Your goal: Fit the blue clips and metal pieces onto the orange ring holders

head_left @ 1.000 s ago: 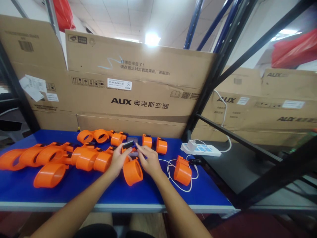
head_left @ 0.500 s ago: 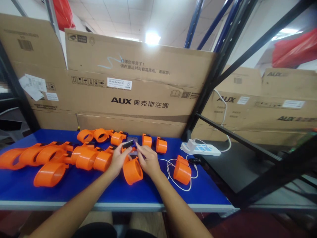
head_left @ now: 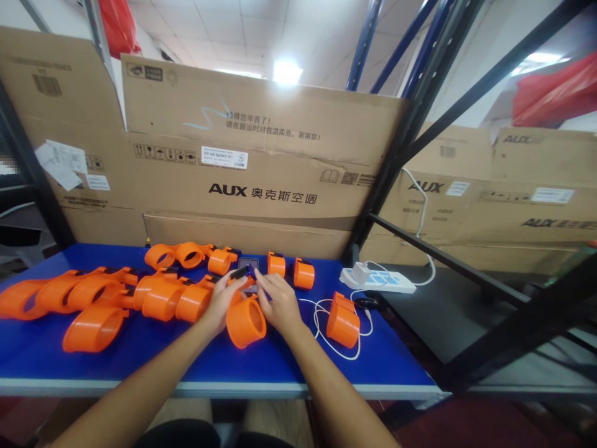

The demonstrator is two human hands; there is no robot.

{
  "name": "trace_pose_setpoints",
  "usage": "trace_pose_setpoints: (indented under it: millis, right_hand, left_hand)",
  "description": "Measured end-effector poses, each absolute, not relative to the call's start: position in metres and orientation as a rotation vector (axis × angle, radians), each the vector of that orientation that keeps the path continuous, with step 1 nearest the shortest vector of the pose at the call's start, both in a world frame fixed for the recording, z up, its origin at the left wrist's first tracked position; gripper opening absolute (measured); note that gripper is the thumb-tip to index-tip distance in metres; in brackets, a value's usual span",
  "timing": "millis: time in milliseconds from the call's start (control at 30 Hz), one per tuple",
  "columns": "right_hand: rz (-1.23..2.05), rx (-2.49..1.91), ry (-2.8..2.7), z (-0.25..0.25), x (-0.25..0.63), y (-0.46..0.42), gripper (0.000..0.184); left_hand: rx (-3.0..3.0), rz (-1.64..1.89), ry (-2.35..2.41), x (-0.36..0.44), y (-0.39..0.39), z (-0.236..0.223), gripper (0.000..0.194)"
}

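My left hand (head_left: 222,301) and my right hand (head_left: 278,303) meet over an orange ring-shaped band (head_left: 245,322) at the middle of the blue table (head_left: 140,358). The fingers of both hands pinch a small black module (head_left: 240,272) at the band's far end. A second orange band (head_left: 342,321) lies to the right, with a white cable (head_left: 321,316) looping beside it. A pile of several orange bands (head_left: 116,292) lies to the left of my left hand.
Two small orange bands (head_left: 290,269) stand behind my hands. A white power strip (head_left: 377,280) with a plugged-in adapter sits at the table's right rear. Large cardboard boxes (head_left: 242,162) wall the back. A dark metal rack frame (head_left: 420,106) rises on the right.
The orange band under my hands has shifted slightly left and nearer to me. My hands stay pinched on the black module.
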State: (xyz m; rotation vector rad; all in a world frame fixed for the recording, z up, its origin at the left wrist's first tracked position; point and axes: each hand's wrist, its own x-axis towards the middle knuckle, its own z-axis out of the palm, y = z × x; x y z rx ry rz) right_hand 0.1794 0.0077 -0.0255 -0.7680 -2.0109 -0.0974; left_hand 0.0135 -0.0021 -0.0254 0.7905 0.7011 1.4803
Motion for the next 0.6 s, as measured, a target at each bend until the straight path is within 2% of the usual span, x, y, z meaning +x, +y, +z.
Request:
trace_pose_setpoints:
  millis: [167,267,400,533,600]
  right_hand:
    - [-0.083,-0.779,-2.015,-0.023,0.18,0.003,0.05]
    - [0.032,-0.748,-1.974,-0.02,0.178,0.0,0.045]
    - [0.305,-0.791,-1.814,-0.014,0.175,-0.003,0.038]
    - [0.638,-0.803,-1.653,-0.006,0.175,-0.001,0.051]
    - [0.82,-0.751,-1.679,-0.003,0.176,0.001,0.052]
  left_hand:
    - [0.875,1.481,0.735,0.012,-0.002,-0.027,0.059]
    - [0.857,1.475,0.713,0.011,-0.002,-0.026,0.057]
    - [0.878,1.452,0.686,0.01,-0.006,-0.021,0.067]
    - [0.966,1.329,0.62,0.011,-0.013,-0.018,0.093]
    - [0.984,1.255,0.585,0.014,-0.017,-0.017,0.095]
